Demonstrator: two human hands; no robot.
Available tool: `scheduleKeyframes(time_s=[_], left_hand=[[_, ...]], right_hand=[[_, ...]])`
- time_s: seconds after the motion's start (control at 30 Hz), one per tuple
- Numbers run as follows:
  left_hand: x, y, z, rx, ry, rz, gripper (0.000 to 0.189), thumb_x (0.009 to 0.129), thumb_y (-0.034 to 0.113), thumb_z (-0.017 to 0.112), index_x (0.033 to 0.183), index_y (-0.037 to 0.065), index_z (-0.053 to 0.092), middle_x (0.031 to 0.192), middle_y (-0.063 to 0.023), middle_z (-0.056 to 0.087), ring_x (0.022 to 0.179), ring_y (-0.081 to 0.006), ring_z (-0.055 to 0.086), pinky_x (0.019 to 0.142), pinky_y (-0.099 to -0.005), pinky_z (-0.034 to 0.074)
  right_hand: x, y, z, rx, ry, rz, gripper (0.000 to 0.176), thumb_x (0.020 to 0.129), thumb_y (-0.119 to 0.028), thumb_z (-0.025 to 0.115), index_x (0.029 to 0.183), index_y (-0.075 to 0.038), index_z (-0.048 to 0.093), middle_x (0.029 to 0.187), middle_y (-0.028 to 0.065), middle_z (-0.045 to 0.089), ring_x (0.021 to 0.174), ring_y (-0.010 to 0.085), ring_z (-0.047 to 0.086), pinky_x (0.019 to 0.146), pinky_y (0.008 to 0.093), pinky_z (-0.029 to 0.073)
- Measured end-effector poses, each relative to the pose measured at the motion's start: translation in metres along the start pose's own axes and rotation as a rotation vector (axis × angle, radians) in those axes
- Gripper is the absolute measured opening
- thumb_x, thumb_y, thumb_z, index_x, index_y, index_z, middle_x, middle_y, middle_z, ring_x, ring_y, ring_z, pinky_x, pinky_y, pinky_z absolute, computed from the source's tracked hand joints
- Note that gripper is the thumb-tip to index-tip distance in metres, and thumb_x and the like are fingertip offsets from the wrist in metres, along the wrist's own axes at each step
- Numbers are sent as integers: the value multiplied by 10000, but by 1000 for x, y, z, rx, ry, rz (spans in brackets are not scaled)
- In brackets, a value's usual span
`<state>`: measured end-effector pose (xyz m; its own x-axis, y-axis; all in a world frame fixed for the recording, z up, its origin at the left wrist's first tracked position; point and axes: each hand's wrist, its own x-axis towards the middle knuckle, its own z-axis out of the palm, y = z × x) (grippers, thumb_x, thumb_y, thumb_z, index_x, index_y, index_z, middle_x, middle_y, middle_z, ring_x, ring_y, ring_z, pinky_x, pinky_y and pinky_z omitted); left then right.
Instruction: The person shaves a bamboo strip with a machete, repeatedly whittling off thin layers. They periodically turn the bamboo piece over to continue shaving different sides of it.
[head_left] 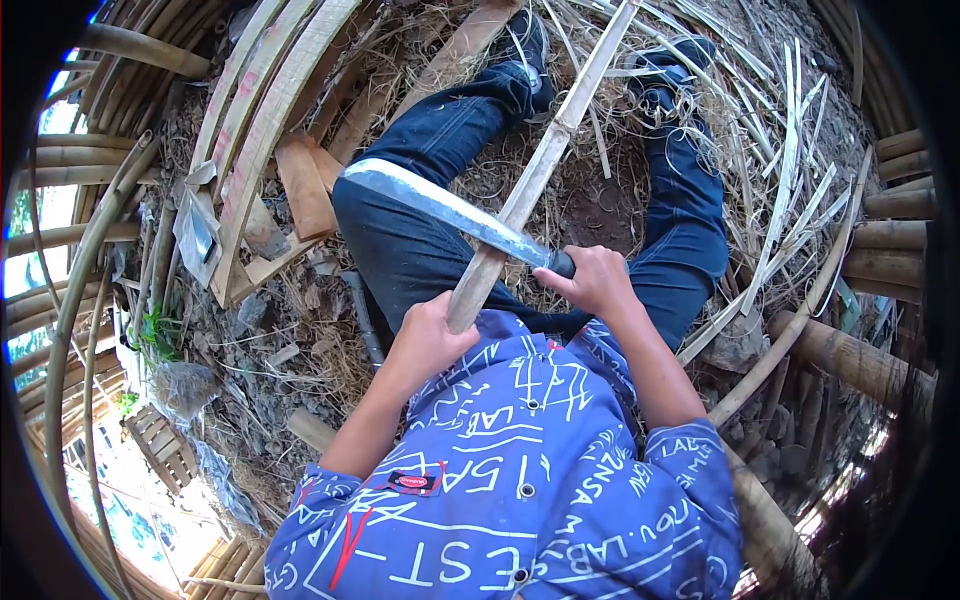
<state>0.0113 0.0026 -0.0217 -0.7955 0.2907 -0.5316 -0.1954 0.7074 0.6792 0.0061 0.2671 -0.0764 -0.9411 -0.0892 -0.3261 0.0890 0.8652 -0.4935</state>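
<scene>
My left hand (430, 335) is closed around the near end of a long bamboo strip (545, 155), which runs up and away between the legs. In my right hand (593, 281) is the dark handle of a machete (440, 205). Its long pale blade crosses over the strip a little ahead of my left hand and points to the left. The blade's tip overlaps the bent left knee (365, 195) in this view. Both forearms rest close to the blue printed shirt (480, 420).
Thin bamboo shavings (785, 180) litter the ground on the right and between the feet. Wooden planks (265, 130) and a wood block (303, 185) lie at the left. Bamboo poles (875, 365) form walls on both sides. A plastic sheet (190, 385) lies at lower left.
</scene>
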Motion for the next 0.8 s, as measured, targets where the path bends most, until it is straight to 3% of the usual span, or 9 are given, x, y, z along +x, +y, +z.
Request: scheduleKeyframes(time_s=[0.3, 0.5, 0.57, 0.7, 0.8], left_hand=[[-5, 0, 5, 2, 52, 74, 372, 728, 145, 702, 1030, -60, 631, 787, -223, 672, 723, -272, 695, 679, -355, 523], [-4, 14, -8, 25, -6, -84, 363, 732, 157, 704, 1016, -55, 626, 767, -235, 657, 707, -279, 691, 656, -370, 512], [-5, 6, -3, 33, 38, 35, 362, 735, 154, 703, 1024, -50, 624, 766, -235, 656, 699, -279, 689, 649, -367, 511], [-5, 2, -1, 22, 28, 44, 362, 736, 150, 704, 1026, -50, 621, 771, -240, 653, 705, -279, 692, 643, -366, 511], [-8, 3, -8, 1, 17, 1, 367, 733, 149, 709, 1026, -52, 618, 761, -241, 645, 688, -276, 682, 635, -366, 506]], right_hand=[[-2, -22, 1, 55, -38, -98, 726, 780, -738, 536, 693, -30, 670, 632, 216, 631, 644, 402, 648, 613, 491, 519], [8, -19, -1, 52, -41, -86, 737, 754, -762, 543, 684, -41, 677, 627, 208, 633, 648, 396, 650, 612, 492, 517], [8, -14, 0, 84, -47, -63, 734, 748, -764, 548, 684, -45, 677, 623, 204, 632, 641, 396, 649, 606, 495, 512], [5, -15, -5, 44, 2, -64, 665, 750, -673, 629, 639, -17, 648, 557, 181, 593, 594, 396, 621, 597, 475, 498], [8, -13, -3, 14, -62, -84, 741, 747, -766, 549, 682, -39, 674, 617, 201, 629, 634, 391, 647, 598, 493, 506]])
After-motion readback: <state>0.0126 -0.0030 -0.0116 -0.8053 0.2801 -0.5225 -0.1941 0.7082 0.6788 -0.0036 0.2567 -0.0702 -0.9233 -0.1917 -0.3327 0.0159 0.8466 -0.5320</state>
